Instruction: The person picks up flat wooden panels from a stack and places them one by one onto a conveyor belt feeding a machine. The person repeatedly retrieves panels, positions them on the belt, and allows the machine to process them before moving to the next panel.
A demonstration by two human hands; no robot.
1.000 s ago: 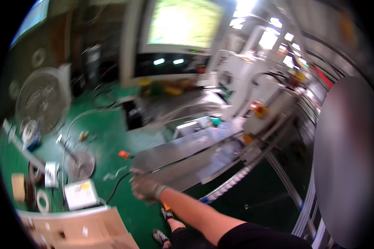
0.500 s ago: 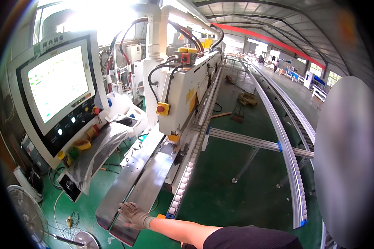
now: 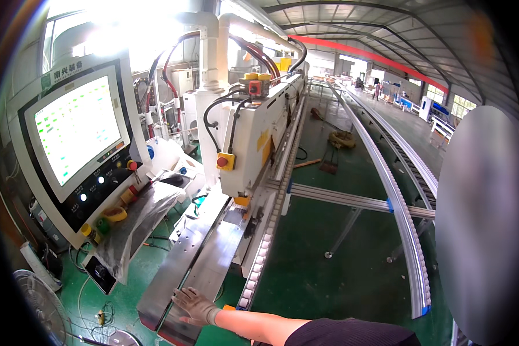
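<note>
My right hand (image 3: 197, 307), in a light work glove, lies palm down on the near end of a smooth metal table (image 3: 213, 262). Its fingers are stretched out and spread a little, with nothing held in them. The fingertips reach close to a dark slot that runs lengthwise through the metal. My bare forearm and dark sleeve come in from the lower right. The table leads up to a long white machine (image 3: 239, 173) with a red stop button (image 3: 222, 162) on its near end. My left hand does not show.
A control panel with a lit screen (image 3: 78, 130) stands at the left, above a shelf with tape rolls (image 3: 115, 214) and plastic film. A strip of white rollers (image 3: 254, 274) flanks the table. Aluminium rails (image 3: 395, 213) stand over the green floor; a fan (image 3: 37, 300) is lower left.
The view has shifted slightly, so the table and machine sit a little differently in the picture. My right hand stays flat at the table's near end.
</note>
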